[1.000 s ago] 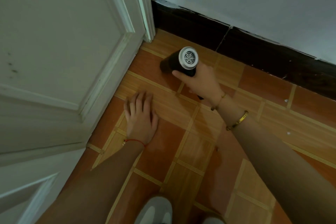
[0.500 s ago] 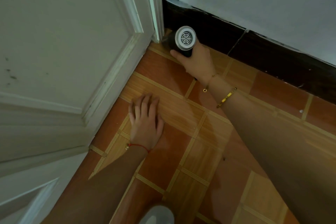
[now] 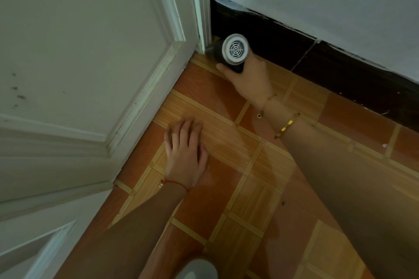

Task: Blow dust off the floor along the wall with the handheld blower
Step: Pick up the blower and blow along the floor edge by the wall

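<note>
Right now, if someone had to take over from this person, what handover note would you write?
Right hand: fingers wrapped around the black handheld blower with a white grilled rear end, nozzle aimed into the corner where the white panelled door meets the dark skirting board.
Left hand: flat on the orange and wood-pattern tiled floor, bracing, holding nothing.
Done: the blower is at the door corner.
Left: work the floor along the skirting to the right; small specks lie there.

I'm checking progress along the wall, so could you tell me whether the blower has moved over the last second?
Yes. The blower in the right hand has gone from the open tiles into the corner where the door frame meets the dark skirting.
</note>
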Demonstrator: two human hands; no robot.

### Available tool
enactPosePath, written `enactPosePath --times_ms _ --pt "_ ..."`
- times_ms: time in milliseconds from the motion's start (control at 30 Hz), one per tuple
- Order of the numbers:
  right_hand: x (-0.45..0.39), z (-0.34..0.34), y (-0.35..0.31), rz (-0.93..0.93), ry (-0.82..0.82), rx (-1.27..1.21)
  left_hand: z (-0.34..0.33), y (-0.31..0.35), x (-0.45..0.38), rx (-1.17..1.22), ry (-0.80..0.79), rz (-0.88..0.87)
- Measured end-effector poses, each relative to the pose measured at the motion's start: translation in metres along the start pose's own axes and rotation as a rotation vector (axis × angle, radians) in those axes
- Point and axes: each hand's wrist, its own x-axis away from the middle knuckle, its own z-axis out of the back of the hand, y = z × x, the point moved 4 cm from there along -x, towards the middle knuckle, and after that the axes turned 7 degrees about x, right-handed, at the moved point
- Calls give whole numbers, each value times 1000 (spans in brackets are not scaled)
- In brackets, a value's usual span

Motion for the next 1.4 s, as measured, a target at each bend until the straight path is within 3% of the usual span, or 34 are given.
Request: enactPosePath --times_ms 200,300,467,667,1000,1067,1233,1400 --pt "20 -31 -24 130 -320 -23 1 1 2 -9 6 -10" --pt "24 -32 -25 126 -336 -55 0 0 1 -11 5 -10" --pt "30 -26 -22 98 -164 -13 1 1 1 -1 15 -16" --pt "56 -40 -32 169 -403 12 -1 -2 2 -14 -5 -12" --pt "57 19 11 -70 59 77 0 0 3 -2 22 -20" --pt "64 23 15 -71 56 58 -1 0 3 0 24 -19" --pt "82 22 15 -22 -124 58 -1 2 3 -10 23 -21" --pt "78 42 26 -99 59 70 1 13 -6 -5 39 37"
